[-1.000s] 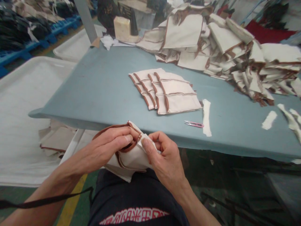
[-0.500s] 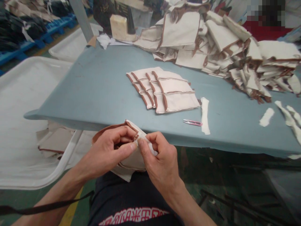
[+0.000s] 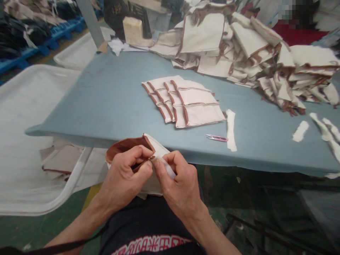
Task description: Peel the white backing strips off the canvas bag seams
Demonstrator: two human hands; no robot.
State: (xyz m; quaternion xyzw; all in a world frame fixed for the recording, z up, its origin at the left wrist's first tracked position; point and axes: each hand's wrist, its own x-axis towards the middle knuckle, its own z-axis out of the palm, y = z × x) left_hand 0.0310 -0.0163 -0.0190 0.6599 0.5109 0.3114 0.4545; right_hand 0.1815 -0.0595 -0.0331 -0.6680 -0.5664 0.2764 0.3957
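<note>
Cream fabric piece (image 3: 153,186) is being held on the near side of the table (image 3: 106,99), neither hand nearer, its brown-lined opening (image 3: 119,147) stretching leftward from where left hand (image 3: 127,173) is pinching its edge, right hand (image 3: 177,180) pinching a white layer (image 3: 170,170).

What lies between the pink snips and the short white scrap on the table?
In the head view, a longer white strip lies between the snips and the scrap, by the snips' handle end.
</note>
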